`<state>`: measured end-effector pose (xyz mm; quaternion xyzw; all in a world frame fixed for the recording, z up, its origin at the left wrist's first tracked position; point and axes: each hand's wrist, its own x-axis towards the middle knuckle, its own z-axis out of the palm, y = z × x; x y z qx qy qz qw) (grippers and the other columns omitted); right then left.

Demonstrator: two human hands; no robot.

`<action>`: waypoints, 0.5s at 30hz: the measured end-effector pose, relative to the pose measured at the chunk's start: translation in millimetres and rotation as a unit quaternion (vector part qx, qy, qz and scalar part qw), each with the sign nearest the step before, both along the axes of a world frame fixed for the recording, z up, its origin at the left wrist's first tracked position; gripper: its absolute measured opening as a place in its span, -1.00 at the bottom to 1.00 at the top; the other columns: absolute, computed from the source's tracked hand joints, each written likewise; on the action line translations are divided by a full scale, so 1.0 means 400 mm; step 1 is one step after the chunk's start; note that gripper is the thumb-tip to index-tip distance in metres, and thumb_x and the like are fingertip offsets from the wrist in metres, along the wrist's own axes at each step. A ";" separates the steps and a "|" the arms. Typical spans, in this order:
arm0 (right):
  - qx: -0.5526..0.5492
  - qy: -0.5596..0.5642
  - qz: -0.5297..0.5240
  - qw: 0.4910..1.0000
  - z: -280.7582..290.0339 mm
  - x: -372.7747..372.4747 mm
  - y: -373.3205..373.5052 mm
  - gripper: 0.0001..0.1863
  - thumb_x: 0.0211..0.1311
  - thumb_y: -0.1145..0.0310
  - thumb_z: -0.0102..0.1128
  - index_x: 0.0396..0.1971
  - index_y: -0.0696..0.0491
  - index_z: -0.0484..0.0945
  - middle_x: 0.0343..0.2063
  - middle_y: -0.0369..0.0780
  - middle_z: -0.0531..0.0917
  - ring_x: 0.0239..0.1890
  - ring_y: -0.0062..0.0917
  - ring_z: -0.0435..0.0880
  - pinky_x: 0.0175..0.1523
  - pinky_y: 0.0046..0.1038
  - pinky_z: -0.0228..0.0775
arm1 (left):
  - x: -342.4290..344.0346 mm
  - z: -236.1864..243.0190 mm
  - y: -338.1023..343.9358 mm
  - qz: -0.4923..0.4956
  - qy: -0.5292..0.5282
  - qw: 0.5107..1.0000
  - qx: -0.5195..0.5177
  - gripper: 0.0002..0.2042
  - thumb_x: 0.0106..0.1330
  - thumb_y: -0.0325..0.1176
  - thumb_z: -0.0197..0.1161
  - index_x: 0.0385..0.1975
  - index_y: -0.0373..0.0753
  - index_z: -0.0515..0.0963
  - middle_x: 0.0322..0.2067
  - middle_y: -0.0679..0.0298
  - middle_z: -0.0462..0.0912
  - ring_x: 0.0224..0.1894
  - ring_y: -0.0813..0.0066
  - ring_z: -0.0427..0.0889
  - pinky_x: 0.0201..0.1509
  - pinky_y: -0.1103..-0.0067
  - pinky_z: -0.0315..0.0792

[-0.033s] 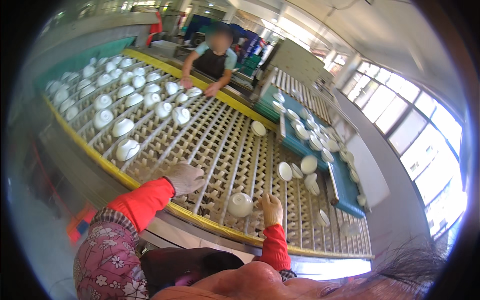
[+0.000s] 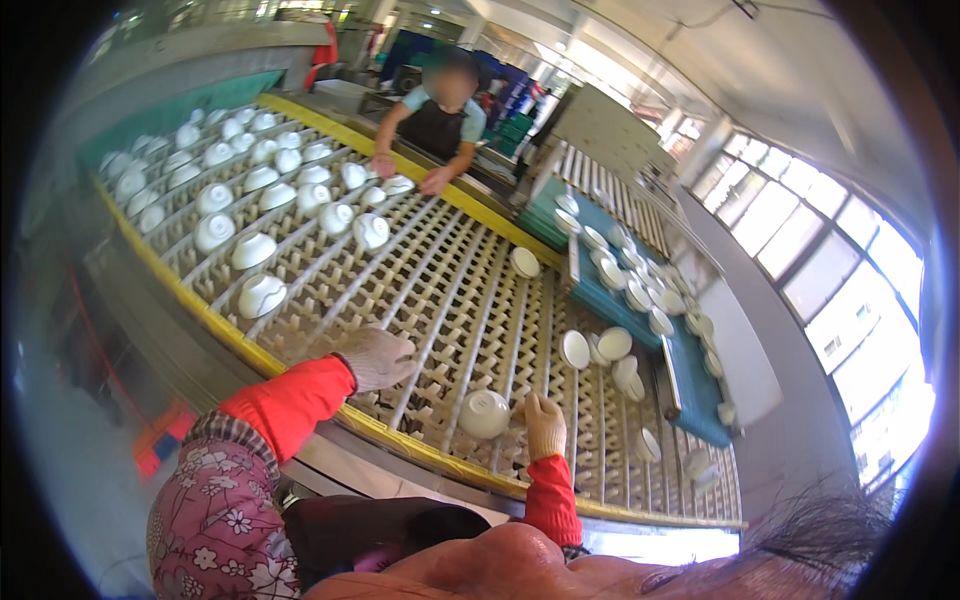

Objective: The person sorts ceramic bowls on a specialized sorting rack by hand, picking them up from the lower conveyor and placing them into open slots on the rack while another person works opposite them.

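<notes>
My left hand (image 2: pixel 376 360), in a pale knitted glove, hovers over the pegged conveyor (image 2: pixel 440 300) near its front edge. Its fingers reach to the right, slightly bent, with nothing between them. My right hand (image 2: pixel 545 427), gloved too, is closed with its fingers curled and no object showing in it. Just left of it a white bowl (image 2: pixel 484 414) lies upside down on the pegs, base toward me. The right fingers come right beside its rim; whether they touch cannot be made out. Another upturned bowl (image 2: pixel 262 296) sits left of my left hand.
Many upturned white bowls (image 2: pixel 215 231) fill the conveyor's left part. A co-worker (image 2: pixel 440 115) reaches over the far yellow edge (image 2: pixel 465 205) toward bowls there. On the right, loose bowls (image 2: pixel 575 349) rest beside a green belt (image 2: pixel 690 390) carrying more bowls.
The whole view has shifted slightly. The bowl and my right hand appear a little closer together; both hands keep nearly the same pose.
</notes>
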<state>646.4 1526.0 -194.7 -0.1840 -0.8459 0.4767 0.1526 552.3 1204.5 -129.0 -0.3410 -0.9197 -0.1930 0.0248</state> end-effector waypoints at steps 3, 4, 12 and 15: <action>0.108 -0.015 0.063 0.992 -0.005 -0.004 -0.005 -0.60 0.38 0.14 0.01 -0.42 0.19 0.61 -0.56 -0.23 0.63 -0.49 -0.54 0.59 -0.29 -0.45 0.41 | -0.021 -0.043 0.005 -0.017 0.028 0.999 0.014 -0.68 0.30 -0.02 0.09 -0.44 -0.15 0.56 -0.60 0.10 0.60 -0.43 -0.01 0.64 -0.10 0.14 0.44; 0.149 -0.015 0.086 0.985 -0.005 -0.005 -0.007 -0.58 0.39 0.13 0.01 -0.44 0.19 0.60 -0.57 -0.25 0.61 -0.49 -0.58 0.57 -0.31 -0.47 0.39 | -0.020 -0.043 0.012 -0.017 0.025 1.000 0.007 -0.69 0.30 -0.03 0.09 -0.44 -0.15 0.57 -0.60 0.12 0.60 -0.42 -0.01 0.64 -0.09 0.15 0.44; 0.049 -0.017 0.116 0.992 -0.008 -0.010 0.034 -0.63 0.40 0.18 0.02 -0.46 0.17 0.57 -0.59 -0.32 0.53 -0.48 -0.67 0.50 -0.31 -0.53 0.36 | 0.015 -0.016 0.059 0.027 0.019 0.999 -0.035 -0.65 0.30 0.00 0.11 -0.36 -0.17 0.65 -0.57 0.09 0.65 -0.41 0.04 0.68 0.22 0.14 0.34; 0.026 -0.008 0.119 0.993 -0.013 -0.006 0.061 -0.66 0.37 0.22 0.00 -0.50 0.17 0.50 -0.61 -0.30 0.46 -0.52 -0.64 0.41 -0.35 -0.50 0.30 | 0.027 0.002 0.080 0.029 0.028 0.998 -0.044 -0.63 0.29 0.01 0.10 -0.38 -0.18 0.66 -0.54 0.08 0.67 -0.37 0.05 0.69 0.20 0.18 0.38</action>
